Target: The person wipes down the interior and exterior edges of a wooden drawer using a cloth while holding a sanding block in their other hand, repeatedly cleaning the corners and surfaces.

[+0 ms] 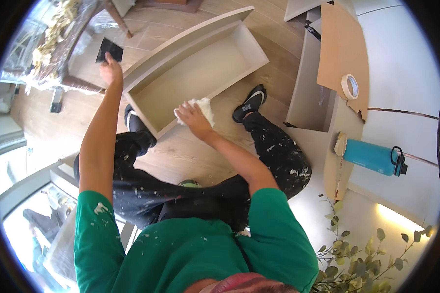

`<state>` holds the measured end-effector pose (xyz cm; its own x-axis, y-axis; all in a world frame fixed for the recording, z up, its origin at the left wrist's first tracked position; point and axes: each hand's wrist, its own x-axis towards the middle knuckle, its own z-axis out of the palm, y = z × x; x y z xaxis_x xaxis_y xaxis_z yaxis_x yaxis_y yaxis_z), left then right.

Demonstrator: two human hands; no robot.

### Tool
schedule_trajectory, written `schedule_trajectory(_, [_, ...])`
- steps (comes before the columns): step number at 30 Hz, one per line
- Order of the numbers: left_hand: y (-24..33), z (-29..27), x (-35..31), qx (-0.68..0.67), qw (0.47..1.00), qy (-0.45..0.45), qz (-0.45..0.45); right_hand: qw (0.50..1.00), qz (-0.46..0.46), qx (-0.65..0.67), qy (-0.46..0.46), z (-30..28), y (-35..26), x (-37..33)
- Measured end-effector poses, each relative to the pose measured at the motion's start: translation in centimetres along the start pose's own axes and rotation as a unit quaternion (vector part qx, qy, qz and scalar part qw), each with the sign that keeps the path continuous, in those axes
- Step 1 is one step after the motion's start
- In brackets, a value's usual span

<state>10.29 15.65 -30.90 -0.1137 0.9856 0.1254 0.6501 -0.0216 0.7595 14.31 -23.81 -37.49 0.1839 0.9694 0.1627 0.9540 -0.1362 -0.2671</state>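
Cloth (208, 110) — white, grasped in fingers of right hand (196, 122), near drawer (195, 68) edge — black square (113, 48) pinched in left hand (111, 72).

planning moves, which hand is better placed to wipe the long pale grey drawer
Likely the right hand: it holds a crumpled white wad at the drawer; the left hand holds a flat black square.

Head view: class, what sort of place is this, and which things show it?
Probably a room being renovated: a drawer lies on the wood-look floor, clear plastic covers wooden furniture, and the person's black trousers carry pale, paint-like specks.
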Motion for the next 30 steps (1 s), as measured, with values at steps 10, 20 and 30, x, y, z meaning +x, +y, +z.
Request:
schedule_trajectory(10, [-2.7, 1.7, -5.4, 0.190, 0.960, 0.068, 0.193, 0.971, 0.212, -0.059, 0.090, -0.6, 20.6, -4.2])
schedule_trajectory(20, [-3.2, 1.8, -4.1, 0.201, 0.948, 0.083, 0.231, 0.851, 0.425, -0.068, 0.301, -9.6, 37.7, -4.7])
schedule_trajectory(30, [-4.0, 1.9, -3.3, 0.237, 0.950, 0.059, 0.194, 0.985, 0.157, -0.046, 0.055, -2.5, 23.8, -5.9])
